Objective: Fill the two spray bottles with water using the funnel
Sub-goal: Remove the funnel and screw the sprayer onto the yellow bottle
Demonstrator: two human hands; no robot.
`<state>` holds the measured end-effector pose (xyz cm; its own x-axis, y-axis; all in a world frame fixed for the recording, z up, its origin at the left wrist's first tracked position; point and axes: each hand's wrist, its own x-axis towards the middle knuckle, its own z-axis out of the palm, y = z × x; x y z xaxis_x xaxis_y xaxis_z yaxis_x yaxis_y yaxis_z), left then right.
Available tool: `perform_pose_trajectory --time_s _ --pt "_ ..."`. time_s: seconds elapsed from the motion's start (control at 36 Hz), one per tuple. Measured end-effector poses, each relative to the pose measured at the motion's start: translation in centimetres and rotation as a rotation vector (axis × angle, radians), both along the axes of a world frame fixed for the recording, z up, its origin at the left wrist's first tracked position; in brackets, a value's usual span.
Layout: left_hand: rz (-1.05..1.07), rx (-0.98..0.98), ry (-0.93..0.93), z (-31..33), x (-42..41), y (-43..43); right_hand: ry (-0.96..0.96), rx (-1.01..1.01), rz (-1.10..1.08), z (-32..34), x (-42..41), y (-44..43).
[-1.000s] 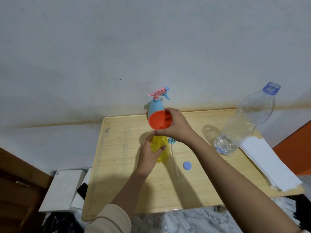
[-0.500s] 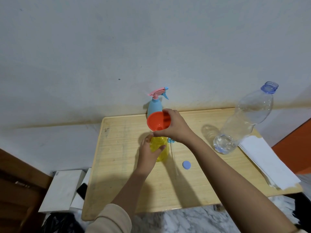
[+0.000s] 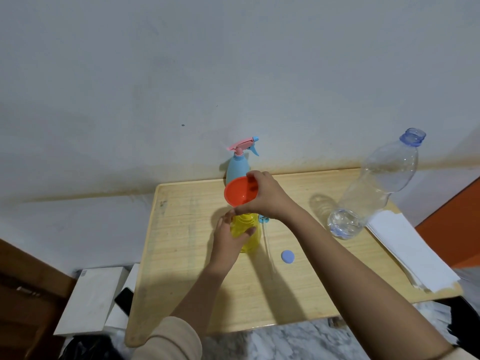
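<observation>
Fingers (image 3: pixel 228 216) of the left hand (image 3: pixel 228 240) curl round the yellow bottle (image 3: pixel 246 236), which stands upright on the table (image 3: pixel 181 242) with a blue cap (image 3: pixel 287 256) lying near its right. Just above, the right hand (image 3: pixel 267 196) grips the rim of the orange funnel (image 3: pixel 240 192), tilted over the bottle's neck; its spout is hidden, so whether it sits in the neck cannot be told. Farther back the blue bottle (image 3: pixel 237 170) stands at the wall edge, and the open water bottle (image 3: pixel 376 188) stands well to the right.

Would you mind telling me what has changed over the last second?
The right hand has eased the orange funnel slightly down toward the yellow spray bottle, which the left hand still grips. The blue spray bottle, water bottle and cap stayed put.
</observation>
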<state>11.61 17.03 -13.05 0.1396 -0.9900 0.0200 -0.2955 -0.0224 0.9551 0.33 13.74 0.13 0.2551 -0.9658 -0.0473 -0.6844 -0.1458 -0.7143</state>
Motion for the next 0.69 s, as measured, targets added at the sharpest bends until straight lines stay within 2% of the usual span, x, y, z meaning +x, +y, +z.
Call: perform_pose_trajectory --time_s 0.14,0.44,0.58,0.69 --pt "-0.015 0.003 0.043 -0.3 0.2 0.0 -0.015 0.031 -0.026 -0.3 -0.1 -0.2" --pt "0.055 -0.066 0.042 -2.1 -0.3 -0.3 -0.335 0.146 -0.169 1.7 -3.9 -2.7" --pt "0.097 -0.085 0.076 -2.5 -0.5 -0.2 -0.36 0.151 -0.354 -1.9 -8.2 -4.4" --pt "0.113 -0.115 -0.019 -2.5 -1.1 -0.3 -0.247 0.285 -0.386 -7.0 -10.8 -4.4"
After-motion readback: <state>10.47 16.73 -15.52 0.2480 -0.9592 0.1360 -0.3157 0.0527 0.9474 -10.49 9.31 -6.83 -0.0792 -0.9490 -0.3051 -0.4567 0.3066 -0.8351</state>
